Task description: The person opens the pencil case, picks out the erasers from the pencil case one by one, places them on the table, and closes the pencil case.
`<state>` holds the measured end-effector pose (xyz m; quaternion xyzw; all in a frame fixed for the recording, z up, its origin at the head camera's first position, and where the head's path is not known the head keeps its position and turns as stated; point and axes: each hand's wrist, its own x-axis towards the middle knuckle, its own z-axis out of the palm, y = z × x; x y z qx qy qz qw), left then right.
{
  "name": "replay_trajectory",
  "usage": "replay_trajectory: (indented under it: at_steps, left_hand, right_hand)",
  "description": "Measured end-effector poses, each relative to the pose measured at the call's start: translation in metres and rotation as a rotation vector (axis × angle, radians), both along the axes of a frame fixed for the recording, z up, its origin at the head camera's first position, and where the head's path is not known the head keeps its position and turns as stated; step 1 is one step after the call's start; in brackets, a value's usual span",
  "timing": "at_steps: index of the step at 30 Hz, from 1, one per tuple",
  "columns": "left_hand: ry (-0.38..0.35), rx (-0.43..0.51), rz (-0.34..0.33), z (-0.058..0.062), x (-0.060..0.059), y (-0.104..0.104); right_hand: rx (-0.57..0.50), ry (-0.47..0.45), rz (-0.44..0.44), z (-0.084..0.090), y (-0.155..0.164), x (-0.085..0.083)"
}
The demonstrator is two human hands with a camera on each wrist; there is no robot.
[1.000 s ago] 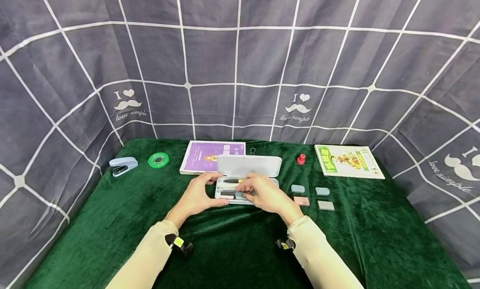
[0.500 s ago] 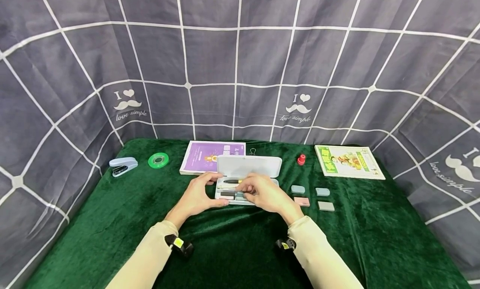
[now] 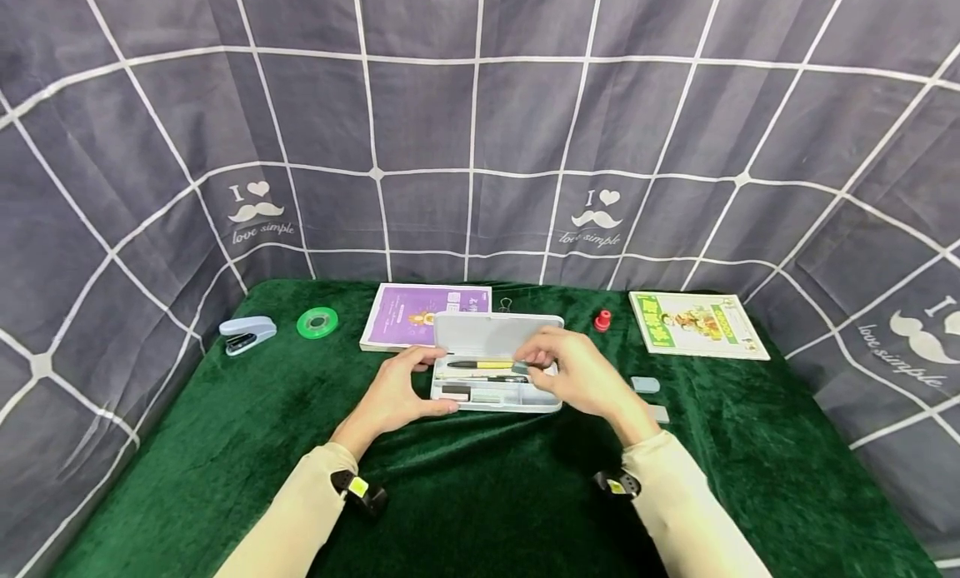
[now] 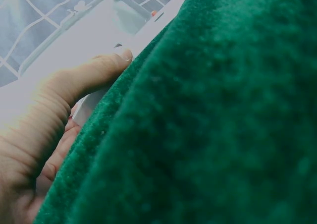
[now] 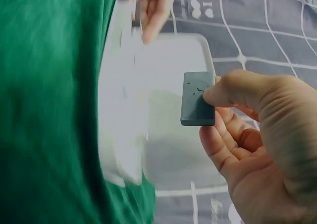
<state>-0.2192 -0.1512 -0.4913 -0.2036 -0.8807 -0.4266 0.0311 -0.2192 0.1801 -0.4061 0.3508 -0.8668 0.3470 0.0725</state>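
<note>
Fingers of the right hand pinch a small grey-green eraser between thumb and fingertips, lifted above the open pencil case; in the head view the eraser sits at the hand's 9 o'clock edge, over the tray. The left hand grips the case's left end, thumb along the near rim and fingers curled round the far side. Inside the tray lie a yellow-and-black pen, a dark pen just nearer, and a small dark block at the tray's 7 o'clock corner. The case's lid stands open at 12 o'clock, overlapping a purple booklet. At the case's 3 o'clock, partly hidden by the right wrist, lie two more erasers on the green cloth. Farther out: a red cap at 1 o'clock, a green-and-white booklet at 2 o'clock, a green tape roll and a blue stapler at 10 o'clock.
</note>
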Motion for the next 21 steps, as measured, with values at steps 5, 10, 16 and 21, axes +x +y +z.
replay_trajectory:
  at_steps: [5,10,16,21]
  left_hand:
    - [0.004,0.001,-0.001,-0.001,-0.001,0.000]
    - [0.017,0.004,-0.002,-0.001,-0.001,-0.001]
    - [0.025,0.003,-0.003,-0.001,0.000,-0.001]
    - [0.016,0.004,-0.002,-0.001,-0.001,-0.002]
  right_hand:
    - [-0.003,-0.031,-0.105,0.007,0.039,0.008]
    - [0.016,-0.001,-0.147,0.006,0.080,0.018]
    - [0.040,0.057,-0.181,0.002,0.116,0.040]
    - [0.052,0.033,-0.216,-0.013,0.139,0.059]
